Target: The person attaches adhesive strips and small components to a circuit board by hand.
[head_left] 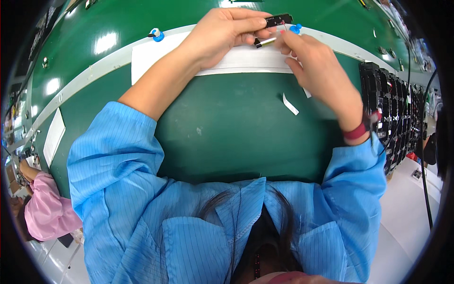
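Observation:
My left hand (pixel 227 35) reaches over a white sheet at the far side of the green work surface. Between its thumb and fingers it grips a small black circuit board (pixel 278 20), and a thin red wire shows at the board's near edge. Just below those fingertips is a small silver-and-black part (pixel 266 42); whether the hand holds it too, I cannot tell. My right hand (pixel 318 64) is close beside the board, thumb and fingers drawn together near the wire. What lies in its fingertips is blurred and too small to make out.
The white paper sheet (pixel 156 54) lies beneath both hands, near two blue knobs (pixel 158 36). A curled paper strip (pixel 290 104) rests nearer me. Black racks of parts (pixel 383 90) stand at right, beside a hanging black cable (pixel 424 175). A person in a pink sleeve (pixel 49 208) is at left.

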Available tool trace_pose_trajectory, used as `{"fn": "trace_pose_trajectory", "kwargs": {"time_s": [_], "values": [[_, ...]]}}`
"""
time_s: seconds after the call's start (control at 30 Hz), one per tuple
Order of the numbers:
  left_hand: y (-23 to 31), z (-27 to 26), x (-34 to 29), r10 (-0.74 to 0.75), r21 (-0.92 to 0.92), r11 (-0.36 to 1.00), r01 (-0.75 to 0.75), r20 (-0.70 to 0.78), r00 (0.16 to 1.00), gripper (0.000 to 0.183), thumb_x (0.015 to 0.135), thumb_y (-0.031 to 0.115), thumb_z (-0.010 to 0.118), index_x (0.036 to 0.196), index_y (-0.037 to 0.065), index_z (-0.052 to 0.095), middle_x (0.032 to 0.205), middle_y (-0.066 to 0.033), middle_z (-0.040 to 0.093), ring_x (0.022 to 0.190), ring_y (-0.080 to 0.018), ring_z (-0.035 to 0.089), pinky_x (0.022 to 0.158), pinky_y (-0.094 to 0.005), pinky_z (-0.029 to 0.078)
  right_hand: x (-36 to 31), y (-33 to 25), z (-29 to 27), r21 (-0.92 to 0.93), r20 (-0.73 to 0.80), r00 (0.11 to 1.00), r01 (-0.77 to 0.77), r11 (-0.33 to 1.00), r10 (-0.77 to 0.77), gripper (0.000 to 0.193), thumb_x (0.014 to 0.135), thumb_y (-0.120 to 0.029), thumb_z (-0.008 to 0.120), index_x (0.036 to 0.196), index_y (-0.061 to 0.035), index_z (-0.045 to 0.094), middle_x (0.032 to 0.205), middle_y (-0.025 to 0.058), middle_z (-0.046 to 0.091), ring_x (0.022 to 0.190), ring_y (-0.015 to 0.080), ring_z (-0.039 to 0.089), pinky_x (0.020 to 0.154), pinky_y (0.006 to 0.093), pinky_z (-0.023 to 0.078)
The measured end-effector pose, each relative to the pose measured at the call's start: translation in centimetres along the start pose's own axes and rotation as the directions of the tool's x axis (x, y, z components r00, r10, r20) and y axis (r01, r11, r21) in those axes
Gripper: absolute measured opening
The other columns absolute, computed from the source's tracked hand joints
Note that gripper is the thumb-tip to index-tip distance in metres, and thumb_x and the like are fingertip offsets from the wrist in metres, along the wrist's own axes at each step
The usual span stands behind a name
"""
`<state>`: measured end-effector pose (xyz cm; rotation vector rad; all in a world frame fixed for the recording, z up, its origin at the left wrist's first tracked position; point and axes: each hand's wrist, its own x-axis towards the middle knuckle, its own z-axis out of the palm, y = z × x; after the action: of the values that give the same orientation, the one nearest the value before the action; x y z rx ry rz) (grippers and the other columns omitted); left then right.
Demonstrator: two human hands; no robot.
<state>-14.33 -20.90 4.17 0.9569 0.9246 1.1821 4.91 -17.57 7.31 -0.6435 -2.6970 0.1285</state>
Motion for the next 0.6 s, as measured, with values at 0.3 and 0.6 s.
{"fn": "trace_pose_trajectory", "kwargs": {"time_s": [0.3, 0.6], "values": [[-0.4, -1.3, 0.4, -0.049, 0.021, 0.999, 0.047, 0.063, 0.997, 0.027, 0.084, 0.013, 0.055, 0.102, -0.006, 0.056, 0.088, -0.0114, 0.062, 0.071, -0.0092, 0.058, 0.066, -0.0186, 0.049, 0.0, -2.5, -0.2, -0.269, 0.101, 0.995, 0.046, 0.962, -0.019, 0.024, 0.07, 0.005, 0.049, 0.093, -0.0029, 0.049, 0.074, 0.0134, 0.057, 0.066, 0.0304, 0.058, 0.06, 0.0368, 0.047], [0.5, 1.3, -0.7, -0.054, 0.067, 0.996, 0.055, -0.027, 0.998, 0.028, 0.084, 0.015, 0.055, 0.103, -0.005, 0.056, 0.088, -0.0136, 0.062, 0.074, -0.0124, 0.061, 0.069, -0.0217, 0.052, -1.8, -1.4, -2.2, 0.58, -0.153, 0.863, -0.317, 0.751, 0.482, 0.023, 0.072, 0.004, 0.059, 0.092, -0.0032, 0.052, 0.071, 0.0045, 0.057, 0.063, 0.011, 0.058, 0.059, 0.0267, 0.049]]}}
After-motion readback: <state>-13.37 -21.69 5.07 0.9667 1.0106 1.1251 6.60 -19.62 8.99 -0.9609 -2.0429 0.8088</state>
